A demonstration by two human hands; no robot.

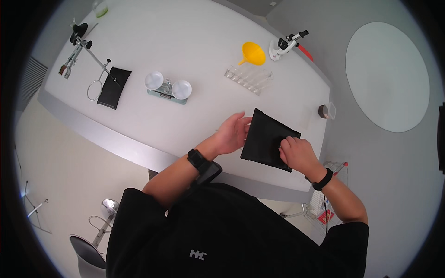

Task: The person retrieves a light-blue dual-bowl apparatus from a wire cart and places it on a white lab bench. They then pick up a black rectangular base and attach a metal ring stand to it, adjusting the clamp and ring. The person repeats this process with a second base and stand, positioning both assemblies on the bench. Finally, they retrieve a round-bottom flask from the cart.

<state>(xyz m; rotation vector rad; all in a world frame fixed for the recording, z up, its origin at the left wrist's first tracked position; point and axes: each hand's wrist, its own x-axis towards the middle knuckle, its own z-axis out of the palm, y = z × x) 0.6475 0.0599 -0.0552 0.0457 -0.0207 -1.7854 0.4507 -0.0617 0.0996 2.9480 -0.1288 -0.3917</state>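
Observation:
A black, square, shallow tray with pinched corners [262, 136] is in front of me near the table's front edge, turned at an angle. My left hand [230, 133] is beside its left edge, thumb up and fingers loosely stretched, with the fingertips close to the edge or partly behind it. Over the tray's right part, my right hand [298, 153] has its fingers curled and pressed together. Whatever is between those fingertips, if anything, is too small or hidden to make out.
On the white table stand a balance scale [168, 88], a test-tube rack [249, 79], a yellow funnel [253, 53], a microscope [283, 46], a clamp stand [95, 55], another black tray [114, 88], a flask [99, 9] and a small dark-filled container [324, 111]. A wire cart [320, 204] is at the right.

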